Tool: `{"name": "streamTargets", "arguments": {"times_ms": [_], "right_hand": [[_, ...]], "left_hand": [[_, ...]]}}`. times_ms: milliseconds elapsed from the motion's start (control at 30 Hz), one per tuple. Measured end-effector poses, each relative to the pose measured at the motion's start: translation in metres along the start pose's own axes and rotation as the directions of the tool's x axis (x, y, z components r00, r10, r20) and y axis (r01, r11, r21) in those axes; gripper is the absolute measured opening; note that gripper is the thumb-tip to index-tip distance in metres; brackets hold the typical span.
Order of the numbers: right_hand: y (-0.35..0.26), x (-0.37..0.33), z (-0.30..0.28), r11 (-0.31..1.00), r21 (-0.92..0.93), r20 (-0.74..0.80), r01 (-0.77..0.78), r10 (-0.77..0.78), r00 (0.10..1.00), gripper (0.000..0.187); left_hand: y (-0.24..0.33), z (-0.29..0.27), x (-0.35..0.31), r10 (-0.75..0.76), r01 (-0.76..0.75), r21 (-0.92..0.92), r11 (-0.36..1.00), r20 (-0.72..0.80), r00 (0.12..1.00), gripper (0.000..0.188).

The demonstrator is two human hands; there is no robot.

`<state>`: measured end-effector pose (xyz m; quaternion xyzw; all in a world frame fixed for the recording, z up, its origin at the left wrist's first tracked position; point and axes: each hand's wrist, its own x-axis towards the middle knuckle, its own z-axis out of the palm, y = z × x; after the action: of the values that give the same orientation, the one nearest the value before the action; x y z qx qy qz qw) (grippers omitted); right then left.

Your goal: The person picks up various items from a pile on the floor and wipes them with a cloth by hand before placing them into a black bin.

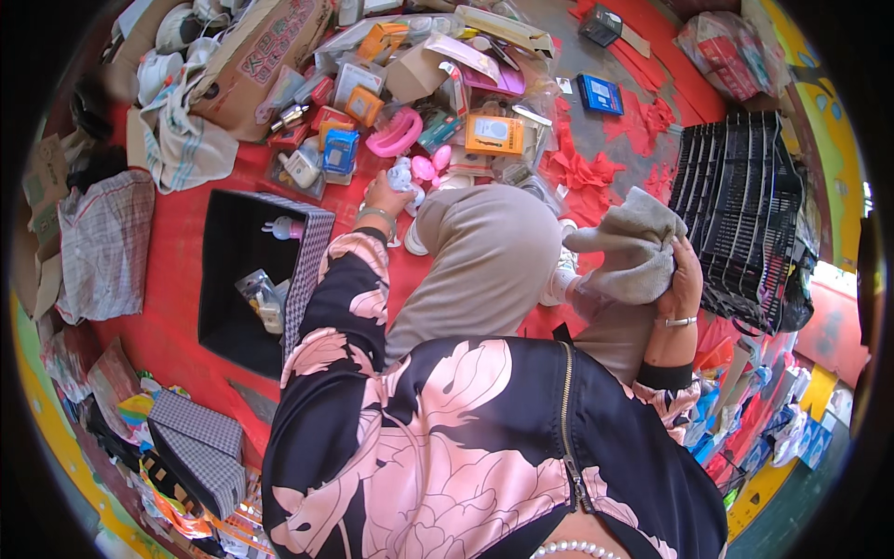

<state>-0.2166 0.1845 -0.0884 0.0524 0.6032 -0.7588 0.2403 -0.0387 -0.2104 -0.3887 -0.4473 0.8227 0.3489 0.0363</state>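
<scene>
Head — grey cloth (pixel 626 244), cluttered red floor (pixel 175 265)

Jacket (pixel 531 387): glossy black, printed with large pale-pink flowers outlined in dark lines
Zip (pixel 566 401): gold-toned teeth down the front, metal pull
Left sleeve (pixel 328 312): black with pink petals, plain black cuff
Right sleeve (pixel 666 401): same floral print, black cuff
Left hand (pixel 389 196): bare, thin pale bangle (pixel 375 212) at the wrist
Right hand (pixel 684 279): bare, slim light-coloured band (pixel 677 322) at the wrist
Necklace (pixel 573 548): round white beads
Trousers (pixel 484 242): plain greyish beige
Shoes (pixel 562 259): white
</scene>
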Motion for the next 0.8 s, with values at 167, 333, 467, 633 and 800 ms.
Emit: {"name": "streamTargets", "arguments": {"times_ms": [167,333,467,633,800], "right_hand": [[-0.004,0.003,0.006,0.997,-0.06,-0.007,-0.045,0.045,0.999,0.028],[-0.007,0.002,0.014,0.998,-0.034,-0.019,-0.059,0.058,0.998,0.028],[-0.009,0.0,0.015,0.999,-0.009,-0.015,-0.037,0.037,0.999,0.027],[-0.012,-0.008,0.017,1.0,0.028,0.018,0.007,-0.007,1.0,0.026],[-0.017,-0.011,0.028,0.967,0.249,0.108,0.059,-0.088,0.99,0.027]], "left_hand": [[0.012,0.019,0.034,-0.137,0.123,0.138,0.983,0.096,0.986,0.084],[0.003,0.014,0.037,-0.112,0.112,-0.006,0.994,0.036,0.993,0.063],[-0.005,-0.009,0.018,0.011,0.041,-0.584,0.811,0.085,0.996,0.057],[0.011,-0.077,-0.032,0.072,0.284,-0.958,-0.037,0.281,0.957,0.036],[0.089,-0.161,-0.086,0.536,0.291,-0.906,-0.309,0.087,0.84,0.045]]}}
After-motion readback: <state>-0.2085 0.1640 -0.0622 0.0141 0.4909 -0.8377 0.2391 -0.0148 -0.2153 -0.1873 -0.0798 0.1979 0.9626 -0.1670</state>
